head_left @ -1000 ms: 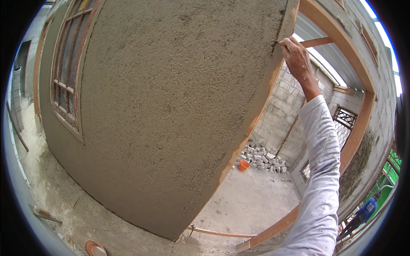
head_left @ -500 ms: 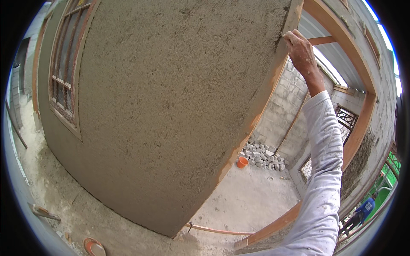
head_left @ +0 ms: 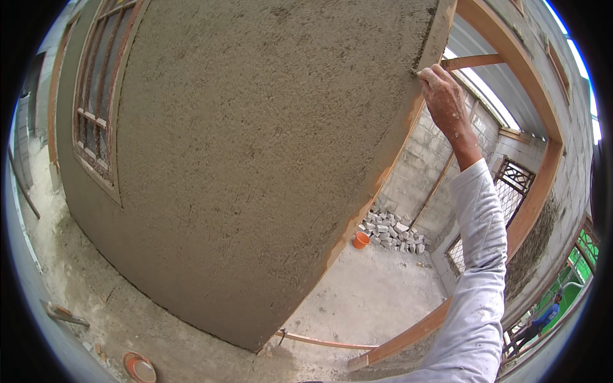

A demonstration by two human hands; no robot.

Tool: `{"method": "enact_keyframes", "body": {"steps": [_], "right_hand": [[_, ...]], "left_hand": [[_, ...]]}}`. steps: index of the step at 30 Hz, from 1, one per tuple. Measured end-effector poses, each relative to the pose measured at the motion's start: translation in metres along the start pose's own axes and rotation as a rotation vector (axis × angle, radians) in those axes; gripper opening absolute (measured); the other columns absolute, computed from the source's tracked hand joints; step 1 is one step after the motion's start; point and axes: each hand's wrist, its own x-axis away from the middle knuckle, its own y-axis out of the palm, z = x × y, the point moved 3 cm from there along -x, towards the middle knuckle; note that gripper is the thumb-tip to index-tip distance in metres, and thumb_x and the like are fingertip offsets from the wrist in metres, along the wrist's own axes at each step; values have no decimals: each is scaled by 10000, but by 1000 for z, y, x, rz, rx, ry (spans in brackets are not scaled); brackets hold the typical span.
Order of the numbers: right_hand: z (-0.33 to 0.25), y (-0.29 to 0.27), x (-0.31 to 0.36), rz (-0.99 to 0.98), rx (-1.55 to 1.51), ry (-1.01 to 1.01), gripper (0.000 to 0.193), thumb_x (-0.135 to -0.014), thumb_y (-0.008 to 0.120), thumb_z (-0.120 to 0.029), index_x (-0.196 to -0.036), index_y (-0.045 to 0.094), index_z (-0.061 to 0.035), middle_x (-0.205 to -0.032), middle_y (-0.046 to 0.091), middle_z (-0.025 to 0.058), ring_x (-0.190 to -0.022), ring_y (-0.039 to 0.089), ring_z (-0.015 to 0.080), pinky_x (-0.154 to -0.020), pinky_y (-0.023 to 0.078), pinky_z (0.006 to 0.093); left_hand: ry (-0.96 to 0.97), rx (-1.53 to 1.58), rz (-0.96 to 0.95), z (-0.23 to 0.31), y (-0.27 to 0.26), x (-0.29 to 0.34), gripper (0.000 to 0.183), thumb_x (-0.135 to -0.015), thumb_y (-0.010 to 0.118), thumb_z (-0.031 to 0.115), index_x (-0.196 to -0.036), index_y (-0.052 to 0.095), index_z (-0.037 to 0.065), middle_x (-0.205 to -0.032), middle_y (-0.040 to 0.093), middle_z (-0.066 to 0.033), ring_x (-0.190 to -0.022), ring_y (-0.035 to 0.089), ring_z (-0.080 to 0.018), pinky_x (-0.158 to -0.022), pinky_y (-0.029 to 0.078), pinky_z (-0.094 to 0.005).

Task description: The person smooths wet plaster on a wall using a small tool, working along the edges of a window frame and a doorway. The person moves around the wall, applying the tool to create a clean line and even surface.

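My right hand (head_left: 442, 96) reaches up to the upper right edge of a wall coated in rough grey wet plaster (head_left: 255, 159). Its fingers are pinched together at the line where the plaster meets the orange-brown wooden door frame (head_left: 391, 159). Whatever they hold is too small or too hidden to make out. Plaster specks dot the back of the hand and wrist. Above the hand, a dark rough seam runs along the plaster's edge. My left hand is out of view.
Left, a barred wooden window (head_left: 96, 108) is set in the wall. Below stands an orange bucket (head_left: 139, 367). Through the doorway are a pile of grey block pieces (head_left: 393, 231) and another orange bucket (head_left: 361, 240). A wooden strip (head_left: 325, 341) crosses the doorway's foot. A person in blue (head_left: 546, 316) is far right.
My right hand has slid a short way down along the plaster's edge, fingers still pinched. The person at far right has shifted posture slightly.
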Motion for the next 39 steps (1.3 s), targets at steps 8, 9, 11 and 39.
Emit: {"method": "enact_keyframes", "body": {"steps": [8,9,11,39], "right_hand": [[0,-7,7,-9,-49,62,107,-1030,653,-90,-1111,690,-30,-1044,662,130,-1055,699,354,-889,586,462],[4,-6,3,-6,-64,42,124,-1030,651,-87,-1128,696,-26,-1042,664,129,-1058,698,350,-890,589,458],[2,-5,10,-22,-21,-15,121,-1024,653,-79,-1123,694,-22,-1038,661,130,-1057,699,345,-888,590,460],[-49,16,82,-52,-95,-59,124,-970,707,-41,-1091,689,-18,-1012,654,113,-983,692,308,-862,598,441]], "left_hand": [[7,-4,-13,-3,8,-1,732,-1038,507,604,-1534,578,70,-1613,535,-190,-1502,488,-345,-1243,396,-429],[6,-8,-14,-6,7,-1,733,-1037,507,604,-1535,578,70,-1613,534,-190,-1502,488,-345,-1243,396,-429],[6,-18,-16,-10,4,-1,735,-1036,507,606,-1535,578,70,-1613,534,-191,-1503,487,-345,-1244,395,-429],[-18,-56,-39,-39,-12,2,761,-1026,510,625,-1541,572,68,-1620,525,-193,-1513,474,-346,-1251,386,-427]]}}
